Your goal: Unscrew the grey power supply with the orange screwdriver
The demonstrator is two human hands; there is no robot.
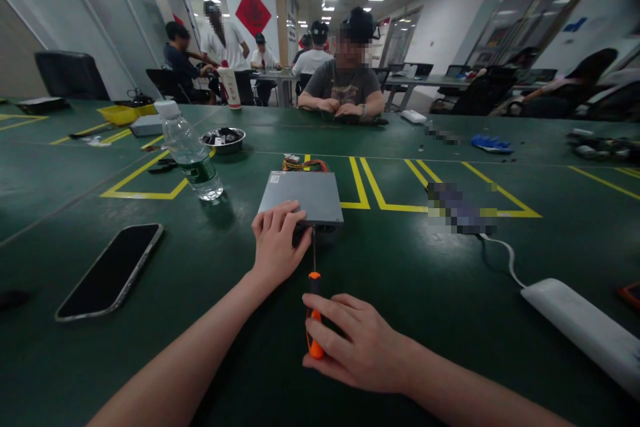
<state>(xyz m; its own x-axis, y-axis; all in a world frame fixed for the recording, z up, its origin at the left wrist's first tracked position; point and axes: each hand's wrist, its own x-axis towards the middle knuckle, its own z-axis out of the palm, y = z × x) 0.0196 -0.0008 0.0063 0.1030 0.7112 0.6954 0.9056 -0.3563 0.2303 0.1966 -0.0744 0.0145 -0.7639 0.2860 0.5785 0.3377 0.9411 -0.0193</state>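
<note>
A grey metal box (305,195) with a white label and a bundle of coloured wires (313,165) at its far side lies on the green table (240,360). My left hand (280,240) rests on its near left edge, fingers over the top and thumb by the near side. In my right hand (350,340) is an orange and black screwdriver (315,320), gripped by the handle. Its shaft points away from me, and the tip meets the near side of the box; the exact contact spot is too small to tell.
Left of the box stand a water bottle (193,153), a metal bowl (223,139) and a phone (110,271). At right lie a blurred device (457,207) with a cable and a white power strip (580,327). A person (345,73) sits across the table.
</note>
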